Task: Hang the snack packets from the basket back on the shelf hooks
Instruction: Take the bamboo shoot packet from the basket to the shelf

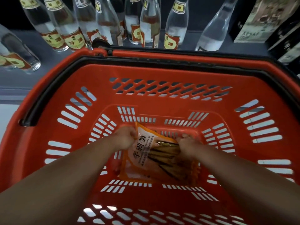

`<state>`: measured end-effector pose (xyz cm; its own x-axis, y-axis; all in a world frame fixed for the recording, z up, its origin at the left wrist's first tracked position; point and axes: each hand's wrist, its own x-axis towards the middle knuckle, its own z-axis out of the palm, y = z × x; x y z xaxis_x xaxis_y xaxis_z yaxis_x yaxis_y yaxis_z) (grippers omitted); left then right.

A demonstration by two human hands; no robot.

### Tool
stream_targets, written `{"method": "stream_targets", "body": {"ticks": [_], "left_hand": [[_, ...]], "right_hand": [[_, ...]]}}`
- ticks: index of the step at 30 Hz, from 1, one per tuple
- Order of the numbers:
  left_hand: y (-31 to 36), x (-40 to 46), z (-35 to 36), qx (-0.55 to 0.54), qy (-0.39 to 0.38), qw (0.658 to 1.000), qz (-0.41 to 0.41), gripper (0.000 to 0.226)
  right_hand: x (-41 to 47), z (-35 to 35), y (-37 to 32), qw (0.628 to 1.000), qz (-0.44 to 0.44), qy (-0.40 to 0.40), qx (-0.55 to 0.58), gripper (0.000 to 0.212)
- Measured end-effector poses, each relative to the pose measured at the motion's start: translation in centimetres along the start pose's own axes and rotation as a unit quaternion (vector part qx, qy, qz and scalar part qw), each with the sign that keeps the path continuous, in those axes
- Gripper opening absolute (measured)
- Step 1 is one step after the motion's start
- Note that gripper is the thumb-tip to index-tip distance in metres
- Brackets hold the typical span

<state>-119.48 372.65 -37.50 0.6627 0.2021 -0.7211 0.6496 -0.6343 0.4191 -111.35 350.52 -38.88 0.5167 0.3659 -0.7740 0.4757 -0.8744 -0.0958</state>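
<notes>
A: Where's the snack packet (151, 158) right now?

B: Low in the middle of the frame, lying on the floor of the red basket (162, 73). It looks like more than one packet stacked, since orange edges show at the lower right under the top one, but I can't count them.

A: And the hands?

B: Both are down in the basket. The left hand (125, 138) has its fingers curled onto the packet's upper left edge, near the top corner. The right hand (186, 146) grips the right side, fingers closed over the clear window where the dark sticks show.

A: How do you expect it to handle?

B: Light and floppy, I'd judge: thin glossy film, likely slippery, with stiffer contents inside that could crease or snap if squeezed. Best taken by the sealed border, near the top where a hang hole would be, though I can't make out the hole here.

A: Room to move?

B: The basket walls rise on every side and the black handle (53, 88) lies along the rim at the left and top, so straight up is the open way out. Above the rim, across the top of the frame, glass bottles (149, 23) stand close together, with dark boxes (263, 20) at the upper right. A careless swing forward could knock them. No hooks are in view.
</notes>
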Motion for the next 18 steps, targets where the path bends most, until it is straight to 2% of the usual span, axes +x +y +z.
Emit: {"method": "stream_targets", "body": {"ticks": [2, 4, 9, 12, 14, 16, 18], "left_hand": [[0.2, -0.5, -0.5, -0.006, 0.001, 0.997, 0.076, 0.044], [0.6, -1.4, -1.6, 0.016, 0.011, 0.983, 0.18, 0.048], [3.9, -4.0, -5.7, 0.04, -0.012, 0.963, 0.267, 0.036], [5.3, -5.4, -7.3, 0.012, 0.009, 0.958, 0.287, 0.028], [5.4, -5.8, -7.8, -0.037, 0.026, 0.957, 0.287, 0.02], [5.2, -5.7, -7.9, -0.105, 0.04, 0.955, 0.274, 0.015], [4.8, -5.5, -7.9, -0.195, 0.052, 0.949, 0.243, 0.019]], "right_hand": [[0.0, 0.1, 0.2, 0.999, 0.005, 0.009, 0.038, 0.111], [0.0, -0.5, 0.7, 0.998, -0.008, -0.007, 0.062, 0.115], [-0.2, -2.6, 1.3, 0.969, -0.036, -0.05, 0.24, 0.117], [-0.4, -3.4, 1.7, 0.952, -0.031, -0.061, 0.297, 0.094], [-0.7, -3.8, 2.0, 0.942, -0.026, -0.06, 0.329, 0.066], [-1.0, -3.8, 2.2, 0.929, -0.031, -0.07, 0.363, 0.041], [-1.2, -3.6, 2.1, 0.906, -0.042, -0.075, 0.414, 0.03]]}}
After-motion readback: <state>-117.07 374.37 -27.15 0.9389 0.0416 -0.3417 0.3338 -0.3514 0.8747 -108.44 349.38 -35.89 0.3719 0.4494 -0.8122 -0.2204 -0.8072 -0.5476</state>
